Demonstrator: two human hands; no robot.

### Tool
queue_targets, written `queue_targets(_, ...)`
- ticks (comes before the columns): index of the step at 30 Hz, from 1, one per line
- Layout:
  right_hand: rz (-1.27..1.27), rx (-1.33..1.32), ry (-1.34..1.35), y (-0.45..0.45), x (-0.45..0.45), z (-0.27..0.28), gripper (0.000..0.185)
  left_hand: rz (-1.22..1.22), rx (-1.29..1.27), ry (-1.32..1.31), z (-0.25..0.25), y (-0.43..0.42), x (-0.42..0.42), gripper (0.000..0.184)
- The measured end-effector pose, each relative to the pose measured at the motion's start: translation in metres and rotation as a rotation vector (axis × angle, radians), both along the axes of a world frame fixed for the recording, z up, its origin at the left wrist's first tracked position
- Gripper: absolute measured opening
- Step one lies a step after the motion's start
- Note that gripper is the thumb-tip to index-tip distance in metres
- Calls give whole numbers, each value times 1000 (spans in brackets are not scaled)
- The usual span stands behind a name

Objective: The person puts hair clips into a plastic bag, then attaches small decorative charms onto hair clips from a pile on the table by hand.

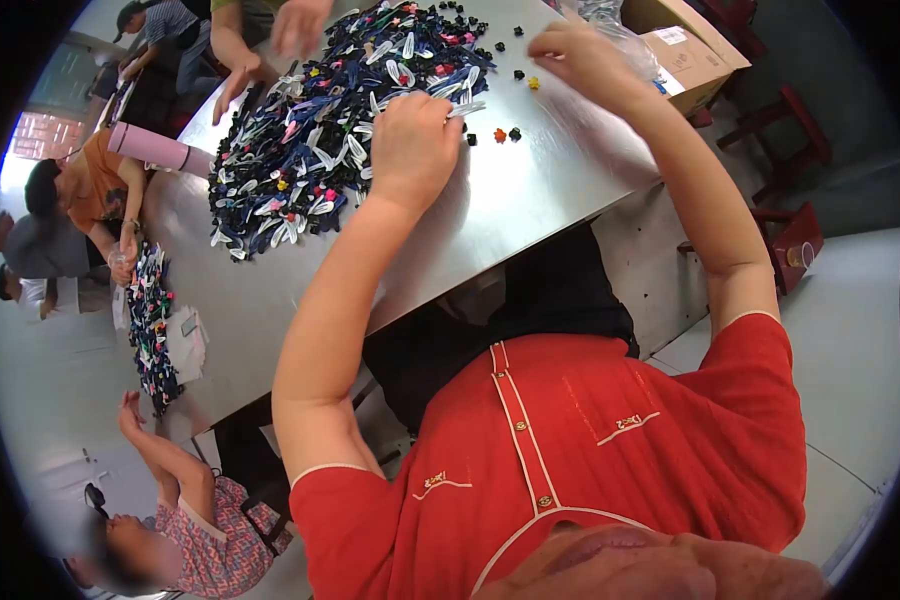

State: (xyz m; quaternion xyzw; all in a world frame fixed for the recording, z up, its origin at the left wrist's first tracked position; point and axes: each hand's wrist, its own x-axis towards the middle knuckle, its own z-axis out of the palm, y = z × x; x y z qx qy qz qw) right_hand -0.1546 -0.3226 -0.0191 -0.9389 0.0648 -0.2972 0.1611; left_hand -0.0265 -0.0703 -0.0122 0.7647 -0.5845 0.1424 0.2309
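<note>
A wide heap of mixed hair clips (320, 130), with snap clips and small claw clips in black, silver, navy and bright colours, covers the table in front of me. My left hand (410, 150) is at its right edge, fingers closed on a silver snap hair clip (466, 109) that points right. Over bare metal to the right hovers my right hand (585, 62), its fingers curled together; anything between the fingertips is hidden. Below it lie a yellow flower-shaped claw clip (533, 83), an orange one (500, 135) and several small black ones.
The metal table (540, 190) has a cardboard box (685, 60) and clear plastic bag (610, 25) at its far right. A pink bottle (150, 147) lies left of the heap. A co-worker's hands (295, 30) reach in from across. More people sit left by another clip pile (150, 320).
</note>
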Motion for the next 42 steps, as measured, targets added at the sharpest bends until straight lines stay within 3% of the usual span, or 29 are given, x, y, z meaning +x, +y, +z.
queue_targets(2,74,93,124,25,20,5,17,130,94,-84,2,-14,-4,19)
queue_targets(4,145,-79,98,28,41,-4,17,170,133,-75,2,-24,-3,20)
queue_targets(11,154,-171,163,27,50,-6,17,335,252,-3,6,-26,10,15)
queue_targets(17,151,-4,134,13,34,-5,14,340,129,120,8,-20,17,11)
queue_targets(20,218,177,107,15,31,3,15,308,106,185,10,-23,19,13)
queue_targets(22,171,435,247,24,24,14,17,286,119,215,7,-26,20,16)
queue_targets(26,177,446,233,28,20,13,20,76,-162,113,-1,-40,16,27)
queue_targets(28,331,334,75,31,20,9,18,-129,-210,776,2,-49,11,24)
queue_targets(29,326,405,133,33,16,10,18,-174,-198,997,-2,-54,14,21)
queue_targets(35,209,636,123,41,-12,12,17,-162,-70,1276,18,-46,-4,15)
queue_targets(39,164,632,114,25,-35,16,18,-186,-45,1348,19,-44,-5,16)
queue_targets(41,-50,518,-69,-11,-42,15,18,-176,-82,1339,19,-43,-1,15)
queue_targets(42,-166,295,-158,-35,-45,12,19,-166,-116,1331,18,-42,1,14)
